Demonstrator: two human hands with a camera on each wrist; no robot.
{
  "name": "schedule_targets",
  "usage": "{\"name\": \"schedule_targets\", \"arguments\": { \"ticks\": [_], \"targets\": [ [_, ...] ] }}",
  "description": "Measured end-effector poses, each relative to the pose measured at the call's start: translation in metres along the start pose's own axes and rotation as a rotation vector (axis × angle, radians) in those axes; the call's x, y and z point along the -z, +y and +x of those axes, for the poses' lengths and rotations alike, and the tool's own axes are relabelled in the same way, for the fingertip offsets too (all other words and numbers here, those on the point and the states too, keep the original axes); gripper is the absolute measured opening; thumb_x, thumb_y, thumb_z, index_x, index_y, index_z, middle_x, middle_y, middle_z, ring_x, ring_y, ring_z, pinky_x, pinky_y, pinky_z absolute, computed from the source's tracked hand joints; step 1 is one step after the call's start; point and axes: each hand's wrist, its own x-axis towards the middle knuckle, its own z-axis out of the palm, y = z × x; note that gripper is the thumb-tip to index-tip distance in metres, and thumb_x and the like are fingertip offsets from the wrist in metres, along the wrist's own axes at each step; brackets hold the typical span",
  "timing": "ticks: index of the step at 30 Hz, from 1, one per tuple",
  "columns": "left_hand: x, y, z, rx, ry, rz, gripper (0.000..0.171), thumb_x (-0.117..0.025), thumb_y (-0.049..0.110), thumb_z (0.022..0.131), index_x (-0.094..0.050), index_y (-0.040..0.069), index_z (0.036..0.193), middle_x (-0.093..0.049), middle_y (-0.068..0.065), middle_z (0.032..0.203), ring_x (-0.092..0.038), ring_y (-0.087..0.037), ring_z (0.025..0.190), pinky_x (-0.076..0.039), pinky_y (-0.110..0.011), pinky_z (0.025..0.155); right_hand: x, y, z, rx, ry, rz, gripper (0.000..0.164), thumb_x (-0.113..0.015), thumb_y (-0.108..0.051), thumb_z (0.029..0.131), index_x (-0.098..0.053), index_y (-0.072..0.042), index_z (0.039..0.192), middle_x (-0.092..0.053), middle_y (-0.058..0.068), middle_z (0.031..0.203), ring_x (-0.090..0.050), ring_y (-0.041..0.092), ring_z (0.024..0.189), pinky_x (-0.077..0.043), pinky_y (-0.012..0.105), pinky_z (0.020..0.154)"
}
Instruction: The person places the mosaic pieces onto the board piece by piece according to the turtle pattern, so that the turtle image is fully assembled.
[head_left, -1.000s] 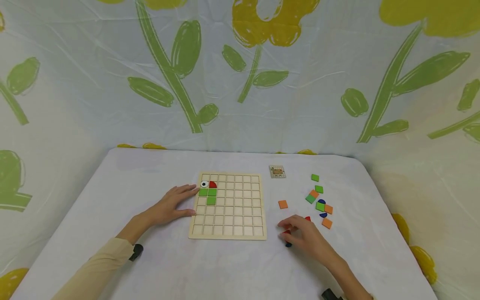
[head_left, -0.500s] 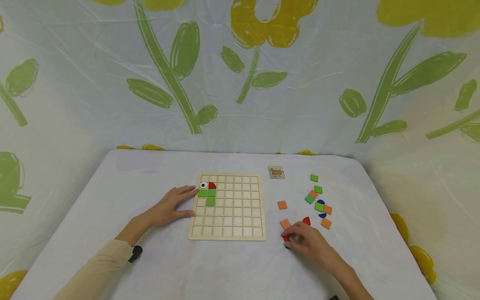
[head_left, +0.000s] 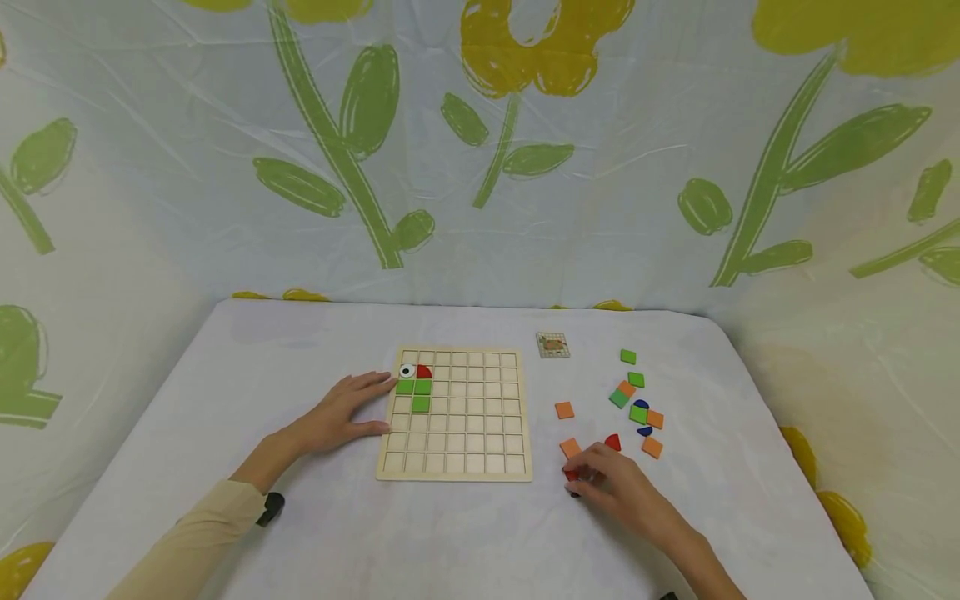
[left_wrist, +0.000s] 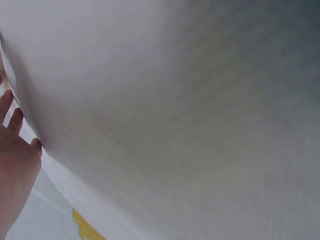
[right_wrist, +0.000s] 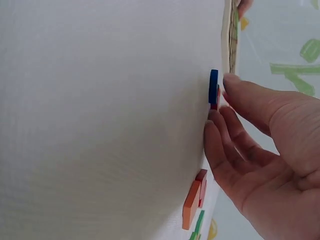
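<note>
My left hand (head_left: 337, 417) lies with straight fingers at the left edge of a pale wooden grid board (head_left: 453, 473). On the board's upper left are a white eye tile (head_left: 407, 371), a red quarter-round tile (head_left: 423, 372) and three green tiles (head_left: 422, 404). Right of the board, my right hand (head_left: 621, 490) pinches a small red tile (head_left: 572, 476) between thumb and fingers, its shape mostly hidden. A blue piece (right_wrist: 213, 86) shows beside the thumb in the right wrist view. An orange tile (head_left: 571, 448) touches the fingertips' far side in the head view.
Several orange, green and blue pieces (head_left: 639, 413) lie scattered at the right. Another red tile (head_left: 612, 442) is just behind the right hand. A lone orange tile (head_left: 565, 410) and a picture card (head_left: 553, 345) lie beside the board. Flowered cloth (head_left: 600, 192) rises behind the table.
My right hand has shifted slightly toward me and its fingers have closed on the red tile, uncovering the orange tile. The left hand has stayed at the board's edge.
</note>
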Motion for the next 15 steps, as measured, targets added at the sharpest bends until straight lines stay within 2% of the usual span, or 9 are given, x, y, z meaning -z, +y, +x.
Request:
{"name": "schedule_targets", "arguments": {
  "ticks": [5,15],
  "targets": [
    [-0.0008,-0.0003,-0.0007,-0.01,0.01,0.006,0.08,-0.074,0.046,0.093,-0.042,0.012,0.158,-0.036,-0.015,0.163,-0.026,-0.042,0.151,-0.017,-0.067,0.119,-0.0011,0.0002,0.0029,-0.065,0.009,-0.025,0.016,-0.078,-0.014,0.093,-0.074,-0.015,0.109,-0.063,-0.006,0.101,-0.057,0.003,0.085,-0.057,0.023,0.076],
    [0.001,0.0002,-0.0002,-0.005,-0.004,0.002,0.081,-0.074,0.047,0.093,-0.042,0.012,0.158,-0.036,-0.015,0.163,-0.025,-0.04,0.152,-0.01,-0.065,0.122,-0.0023,-0.0012,0.0045,-0.024,0.027,-0.076,0.017,-0.08,-0.008,0.089,-0.075,-0.014,0.104,-0.062,-0.004,0.1,-0.055,0.008,0.085,-0.054,0.022,0.073]
  ]
}}
